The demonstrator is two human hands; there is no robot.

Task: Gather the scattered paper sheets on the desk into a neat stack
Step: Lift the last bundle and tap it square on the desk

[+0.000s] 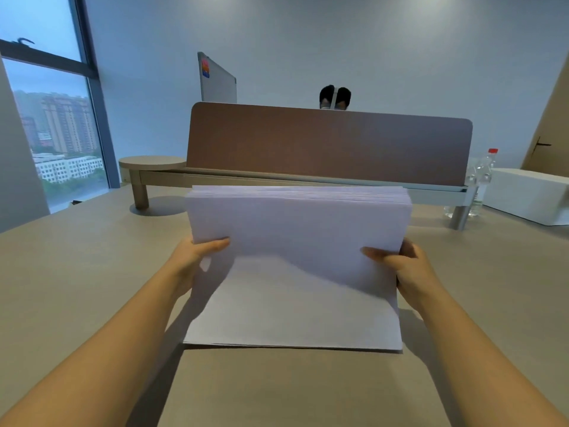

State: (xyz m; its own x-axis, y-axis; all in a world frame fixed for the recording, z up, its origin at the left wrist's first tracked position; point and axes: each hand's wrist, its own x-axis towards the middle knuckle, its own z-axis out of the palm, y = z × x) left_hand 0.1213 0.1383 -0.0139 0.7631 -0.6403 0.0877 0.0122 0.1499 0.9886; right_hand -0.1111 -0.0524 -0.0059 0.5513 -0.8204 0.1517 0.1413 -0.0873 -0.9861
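A thick stack of white paper sheets (295, 260) stands tilted on its lower long edge on the beige desk (77, 272), its top edge leaning away from me. My left hand (194, 260) grips the stack's left side, thumb across the front sheet. My right hand (400, 266) grips the right side in the same way, thumb lying on the front. The sheets' top edges are slightly uneven and fanned. The fingers behind the stack are hidden.
A brown divider panel (329, 143) on a raised shelf (246, 178) runs along the desk's far edge. Clear water bottles (480, 177) and a white box (529, 195) stand at the right. A person's head shows above the divider. A window is at left.
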